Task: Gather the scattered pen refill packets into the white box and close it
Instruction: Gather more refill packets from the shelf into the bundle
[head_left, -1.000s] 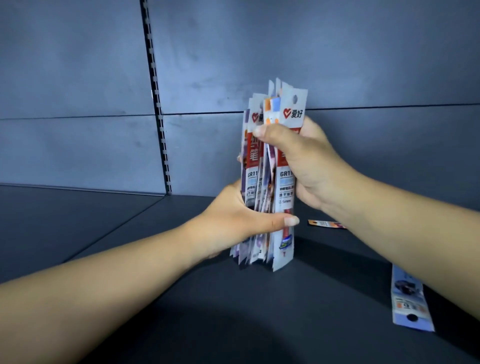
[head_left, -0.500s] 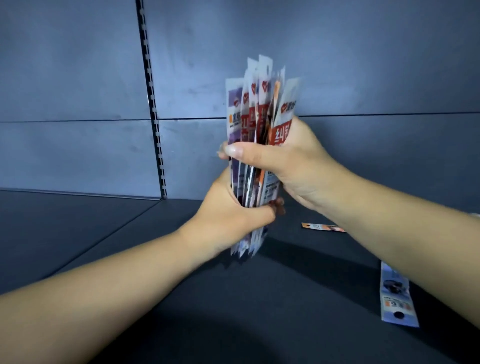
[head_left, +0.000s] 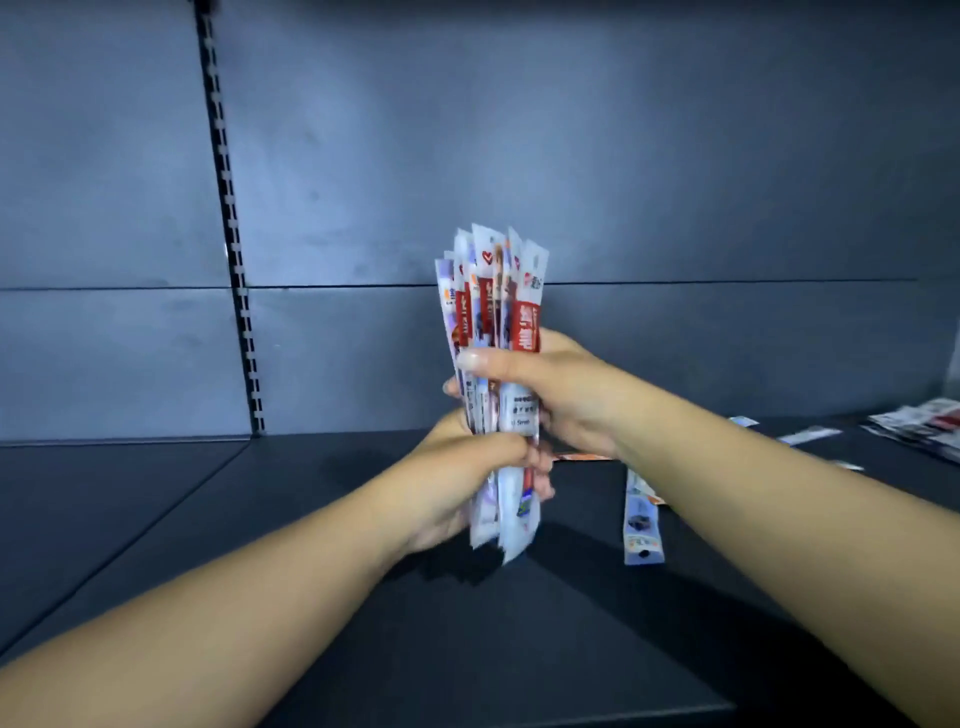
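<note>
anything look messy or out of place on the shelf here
Yes. The bundle of packets in both hands is uneven, its tops fanned at different heights. One loose packet lies on the shelf under the right forearm, and more packets lie scattered at the far right.

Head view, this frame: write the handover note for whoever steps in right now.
Left hand grips the lower part of the upright packet bundle; right hand grips its middle.
On the shelf: one loose packet right of the bundle, an orange-edged one behind the hands, more loose packets at the far right.
Done: most packets gathered in hand.
Left: collect the strays, box everything, close the lid. The white box is not in view.
</note>
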